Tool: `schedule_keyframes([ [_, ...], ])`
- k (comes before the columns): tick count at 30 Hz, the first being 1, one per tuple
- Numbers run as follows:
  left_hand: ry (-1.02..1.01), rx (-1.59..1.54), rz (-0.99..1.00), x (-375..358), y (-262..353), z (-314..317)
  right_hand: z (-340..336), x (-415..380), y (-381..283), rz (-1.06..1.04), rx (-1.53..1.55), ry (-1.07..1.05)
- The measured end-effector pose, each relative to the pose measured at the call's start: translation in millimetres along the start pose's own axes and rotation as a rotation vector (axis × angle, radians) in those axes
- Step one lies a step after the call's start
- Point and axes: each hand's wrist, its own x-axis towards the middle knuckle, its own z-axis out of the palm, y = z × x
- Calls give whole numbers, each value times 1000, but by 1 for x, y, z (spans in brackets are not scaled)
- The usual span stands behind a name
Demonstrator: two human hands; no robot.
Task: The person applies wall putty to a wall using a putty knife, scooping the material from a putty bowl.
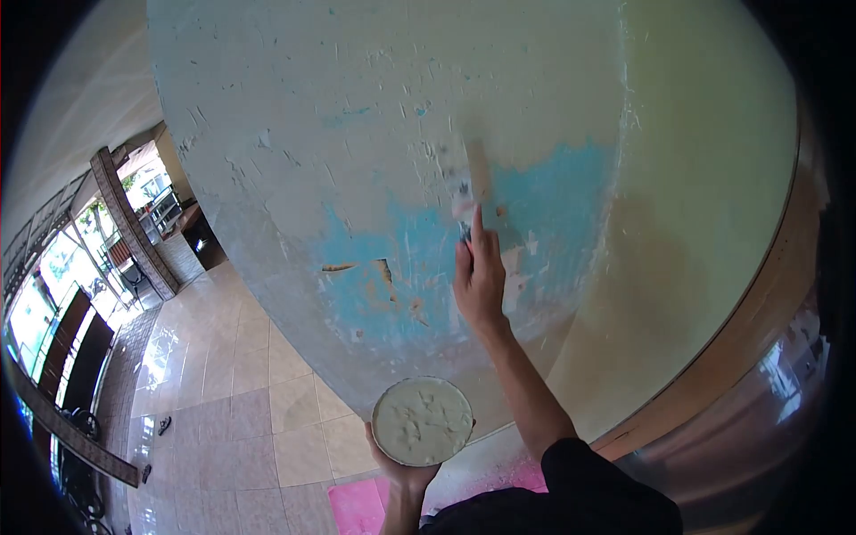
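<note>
My right hand (482,278) is closed around a putty knife (464,203), its index finger stretched along the blade. The blade is blurred and lies at the wall (294,80), over the upper edge of a bare blue patch (557,201). Pale filler covers the wall above and shows ridges and small pits. Below the knife, a broken gash (385,273) exposes brown material. My left hand (399,465) supports a round tub of putty (423,421) from beneath, low in front of the wall. The tub looks nearly full of pale, lumpy paste.
A smooth greenish wall section (704,178) adjoins on the right, bordered by a brown edge (758,308). Pink sheeting (357,508) lies below me. Tiled floor (232,383) stretches left toward a pillar (134,223) and a dark bench (76,343).
</note>
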Motion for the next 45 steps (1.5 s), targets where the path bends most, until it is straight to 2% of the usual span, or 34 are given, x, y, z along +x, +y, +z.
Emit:
schedule_keyframes([
  [2, -6, -19, -19, 1, -1, -1, 2, 6, -1, -4, -14, 8],
  [5, 37, 69, 23, 2, 0, -8, 8, -16, 9, 51, -140, -105],
  [8, 27, 54, 32, 1, 0, -9, 3, -70, 24, 67, -85, -119],
  [11, -48, 41, 16, 2, 2, -5, -3, -83, 26, 24, -13, -70],
  [16, 26, 56, 50, 0, 1, -2, 4, -7, 1, -50, -12, 5],
  [18, 6, 62, 37, 3, -1, -1, 6, 6, -3, 6, -45, -78],
  [23, 34, 37, 17, 1, -1, -7, 0, -71, 28, 5, -128, -120],
  [25, -15, 74, 17, 0, 1, -5, -10, -86, 27, -30, -27, -58],
  [32, 16, -5, 20, 5, -1, -4, 0, -5, 7, -4, -46, -90],
  [36, 26, 44, 32, 4, -1, -8, -3, -68, 29, 23, -165, -198],
  [39, 8, 35, 26, 5, -1, -3, -14, -115, 29, 83, -105, -210],
  [41, 5, 24, 11, 4, -1, -3, -12, -104, 32, 54, -84, -168],
  [43, 33, 20, 19, 5, -2, -8, -10, -67, 21, 1, -60, -84],
  [45, 47, 37, 22, 5, -3, -5, -3, -32, 13, 3, -43, -86],
])
